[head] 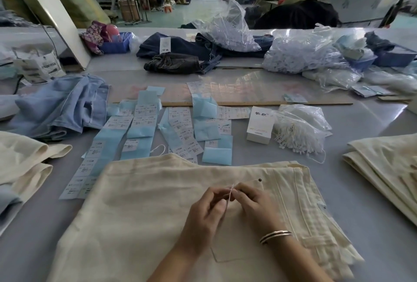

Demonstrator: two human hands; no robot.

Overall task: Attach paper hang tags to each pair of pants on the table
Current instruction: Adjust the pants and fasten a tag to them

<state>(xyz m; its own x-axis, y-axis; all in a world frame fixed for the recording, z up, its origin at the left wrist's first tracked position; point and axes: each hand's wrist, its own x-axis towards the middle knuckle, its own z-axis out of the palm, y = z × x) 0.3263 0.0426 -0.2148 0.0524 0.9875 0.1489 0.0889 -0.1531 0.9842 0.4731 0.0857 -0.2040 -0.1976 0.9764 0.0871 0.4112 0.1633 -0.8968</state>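
Observation:
A pair of cream pants (140, 202) lies flat in front of me, back pocket up, with a small dark rivet at the pocket corner. Over that pocket my left hand (204, 214) and my right hand (255, 205) meet, and both pinch a thin white tag string (230, 192) between the fingertips. A silver bangle sits on my right wrist. Behind the pants stands a stack of white hang tags (259, 123), with a clear bag of white strings (300, 130) beside it. Strips of blue-backed size stickers (140, 128) lie spread across the table.
Folded cream pants (383, 164) lie at the right and more cream pants (20, 160) at the left. Light blue jeans (63, 105) are crumpled at left, dark jeans (180, 54) farther back. Large clear bags of fasteners (302, 54) and a long wooden ruler (270, 102) lie beyond.

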